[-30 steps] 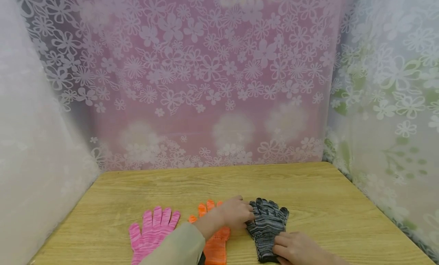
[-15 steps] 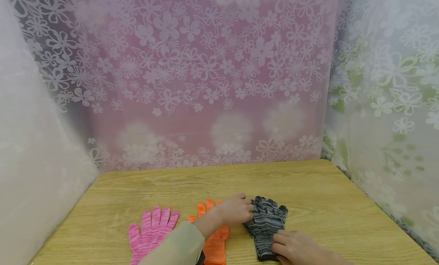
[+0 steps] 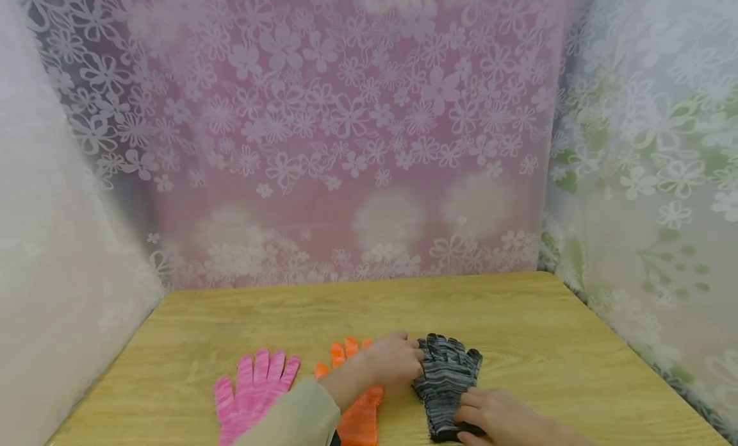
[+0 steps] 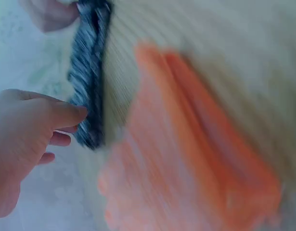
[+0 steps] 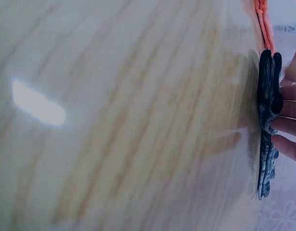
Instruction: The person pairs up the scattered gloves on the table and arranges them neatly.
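A grey-and-black knitted glove [image 3: 446, 375] lies on the table, its fingers pointing away from me. My left hand [image 3: 394, 359] reaches across an orange glove [image 3: 360, 420] and pinches the grey glove's left edge near the fingers. Thumb and index meet at that edge in the left wrist view, the other fingers curled beside it. My right hand [image 3: 490, 414] holds the cuff at the near right corner. Seen from the right wrist, its fingers [image 5: 287, 126] lie against the glove, whose cuff layers stand slightly apart. The left forearm hides part of the orange glove.
A pink glove [image 3: 248, 395] lies spread at the left, partly behind my left sleeve [image 3: 300, 414]. Flower-patterned sheets hang behind the wooden table [image 3: 346, 305] and along both sides.
Both hands keep their places on the grey glove. The right fingers have shifted slightly at the cuff, where a dark fold now shows. The head view has tilted a little.
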The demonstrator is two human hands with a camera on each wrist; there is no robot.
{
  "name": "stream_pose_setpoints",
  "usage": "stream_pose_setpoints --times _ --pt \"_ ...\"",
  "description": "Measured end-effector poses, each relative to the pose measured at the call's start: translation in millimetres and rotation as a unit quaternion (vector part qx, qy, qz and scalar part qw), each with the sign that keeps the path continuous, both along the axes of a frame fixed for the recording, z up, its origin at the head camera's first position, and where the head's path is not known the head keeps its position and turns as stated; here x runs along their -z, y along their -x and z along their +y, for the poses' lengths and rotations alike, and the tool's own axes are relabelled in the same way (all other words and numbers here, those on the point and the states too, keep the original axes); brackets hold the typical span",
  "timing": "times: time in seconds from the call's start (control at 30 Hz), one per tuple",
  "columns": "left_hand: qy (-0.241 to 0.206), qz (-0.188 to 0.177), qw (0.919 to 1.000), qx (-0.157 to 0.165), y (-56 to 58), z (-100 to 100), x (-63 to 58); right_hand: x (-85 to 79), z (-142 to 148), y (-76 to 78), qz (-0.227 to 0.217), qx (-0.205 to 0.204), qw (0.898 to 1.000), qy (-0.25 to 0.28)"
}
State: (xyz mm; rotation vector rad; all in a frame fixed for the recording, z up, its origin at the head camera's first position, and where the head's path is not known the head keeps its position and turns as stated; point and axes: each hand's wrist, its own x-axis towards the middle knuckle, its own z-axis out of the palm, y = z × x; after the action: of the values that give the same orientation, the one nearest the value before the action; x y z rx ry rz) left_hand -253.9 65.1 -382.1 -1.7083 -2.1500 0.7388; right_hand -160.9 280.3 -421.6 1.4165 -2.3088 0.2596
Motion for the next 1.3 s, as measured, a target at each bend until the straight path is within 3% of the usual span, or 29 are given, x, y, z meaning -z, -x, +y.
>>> stream_pose_setpoints --times 0.13,0.23,0.37,0.47,0.53,0.63,0.8,0.9,1.13,1.3 --pt "-0.047 -0.109 0.9929 0.001 -24.0 7.2 -7.8 -0.4 7.5 5.2 -0.003 0.057 0.997 0.052" --pt "-0.044 -0.174 0.9836 0.013 -38.9 15.2 -7.5 -3.2 14.6 14.9 0.015 0.106 0.992 0.063" --pt "-0.034 -0.231 0.9723 0.014 -46.6 20.1 3.3 -8.4 20.2 26.8 -0.005 0.160 0.986 0.050" --pt "-0.043 -0.250 0.9671 0.022 -47.5 20.1 11.9 -11.5 20.4 32.9 -0.041 0.199 0.979 0.033" --pt "-0.046 -0.244 0.9680 0.034 -48.7 20.2 15.5 -12.8 19.6 36.5 -0.058 0.226 0.972 0.019" --pt "-0.035 -0.208 0.9762 0.049 -52.6 22.1 17.5 -13.4 19.8 41.7 -0.071 0.256 0.964 0.003" --pt "0.006 -0.203 0.9791 0.013 -59.6 28.5 17.7 -11.8 21.4 48.3 -0.069 0.275 0.959 -0.011" --pt "0.003 -0.209 0.9779 -0.003 -59.8 28.4 18.4 -12.2 20.9 50.8 -0.077 0.283 0.956 -0.010" --pt "-0.033 -0.165 0.9846 0.047 -54.6 22.1 21.6 -17.7 21.8 59.1 -0.076 0.288 0.954 -0.003" --pt "-0.029 -0.164 0.9832 0.074 -52.3 18.5 21.7 -18.4 20.3 61.8 -0.119 0.319 0.940 -0.016"
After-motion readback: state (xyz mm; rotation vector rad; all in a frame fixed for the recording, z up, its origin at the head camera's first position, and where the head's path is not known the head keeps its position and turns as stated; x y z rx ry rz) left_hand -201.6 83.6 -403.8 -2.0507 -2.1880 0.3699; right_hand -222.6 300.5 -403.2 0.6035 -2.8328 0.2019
